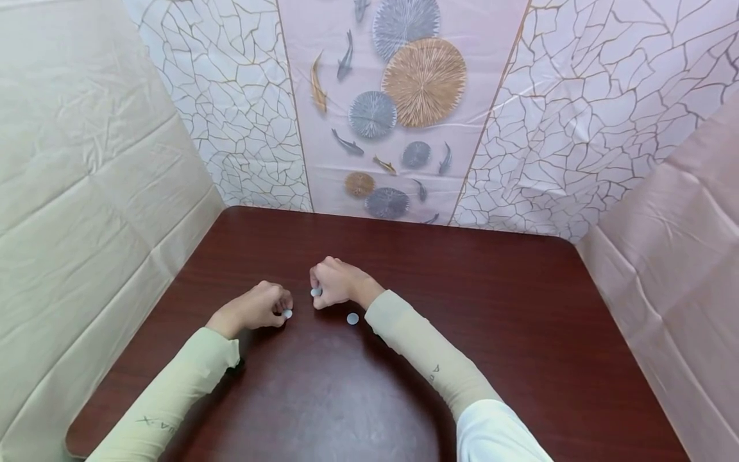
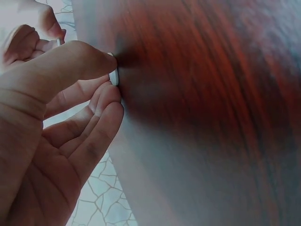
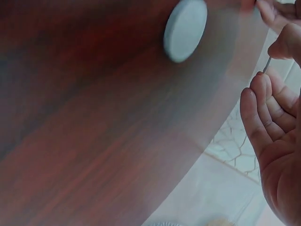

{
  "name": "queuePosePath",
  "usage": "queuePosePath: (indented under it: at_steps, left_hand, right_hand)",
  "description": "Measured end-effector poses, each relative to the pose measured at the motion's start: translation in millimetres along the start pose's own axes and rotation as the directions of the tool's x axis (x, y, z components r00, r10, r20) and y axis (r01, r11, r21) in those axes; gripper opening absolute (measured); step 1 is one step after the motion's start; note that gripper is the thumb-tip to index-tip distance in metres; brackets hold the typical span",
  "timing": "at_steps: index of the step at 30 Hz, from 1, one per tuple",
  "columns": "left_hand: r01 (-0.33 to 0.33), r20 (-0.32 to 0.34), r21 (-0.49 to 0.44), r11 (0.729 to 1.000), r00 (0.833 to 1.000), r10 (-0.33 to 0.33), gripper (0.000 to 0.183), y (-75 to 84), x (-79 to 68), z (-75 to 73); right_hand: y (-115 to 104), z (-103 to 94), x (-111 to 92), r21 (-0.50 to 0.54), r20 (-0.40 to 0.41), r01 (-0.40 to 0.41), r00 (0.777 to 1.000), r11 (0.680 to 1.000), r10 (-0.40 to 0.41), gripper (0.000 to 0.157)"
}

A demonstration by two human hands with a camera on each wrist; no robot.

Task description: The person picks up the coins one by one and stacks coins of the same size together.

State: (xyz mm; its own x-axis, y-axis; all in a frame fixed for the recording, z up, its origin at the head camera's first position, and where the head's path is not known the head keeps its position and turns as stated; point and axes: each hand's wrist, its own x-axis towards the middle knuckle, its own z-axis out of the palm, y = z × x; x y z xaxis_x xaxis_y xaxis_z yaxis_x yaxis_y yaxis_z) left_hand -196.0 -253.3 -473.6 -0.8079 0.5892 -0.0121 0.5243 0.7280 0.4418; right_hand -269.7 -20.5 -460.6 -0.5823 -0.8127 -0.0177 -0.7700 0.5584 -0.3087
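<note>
My left hand (image 1: 256, 307) pinches a small pale round disc (image 1: 287, 314) between thumb and fingertips, close over the brown table. In the left wrist view that disc (image 2: 114, 70) is seen nearly edge-on. To the right and slightly farther back, my right hand (image 1: 339, 281) pinches a second pale disc (image 1: 315, 292); its thin edge (image 3: 267, 65) shows in the right wrist view. A third disc (image 1: 353, 319) lies flat on the table just below the right wrist, and looks whitish and smooth in the right wrist view (image 3: 185, 30).
The dark reddish-brown table (image 1: 519, 333) has a glossy wood-grain top with rounded corners. Behind it hangs a patterned cloth (image 1: 369, 115) with fish and round motifs. Plain pale cloths (image 1: 104, 212) drape along the left and right sides.
</note>
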Motion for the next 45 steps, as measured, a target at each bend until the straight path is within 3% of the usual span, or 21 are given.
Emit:
queuePosePath:
  at_steps: [21, 24, 32, 39, 45]
  left_hand:
    - [0.029, -0.004, -0.023, 0.999, 1.000, -0.029, 0.015, -5.5, -1.0, 3.0]
    - [0.042, -0.001, -0.036, 0.998, 0.999, -0.042, 0.015, -7.5, -2.1, 4.2]
    - [0.039, -0.015, -0.034, 0.999, 0.999, -0.040, 0.015, -12.5, -3.2, 6.5]
    - [0.082, 0.012, -0.040, 0.996, 0.997, -0.081, 0.015, -10.1, -4.4, 4.7]
    - [0.072, 0.001, -0.026, 0.997, 0.997, -0.072, 0.017, -11.0, -4.7, 4.1]
  right_hand:
    - [-42.3, 26.3, 10.1, 0.044, 0.055, 0.014, 0.998, 0.999, -0.016, 0.017]
    - [-45.5, 29.6, 12.0, 0.046, 0.062, 0.018, 0.998, 0.999, -0.021, 0.024]
    - [-49.2, 37.7, 14.2, 0.058, 0.014, 0.002, 1.000, 0.998, -0.003, 0.038]
    - [-51.0, 42.7, 15.1, 0.042, -0.032, 0.005, 0.999, 0.999, -0.004, 0.029]
    - [-52.6, 41.2, 15.3, 0.038, -0.032, 0.004, 0.999, 0.999, -0.002, 0.026]
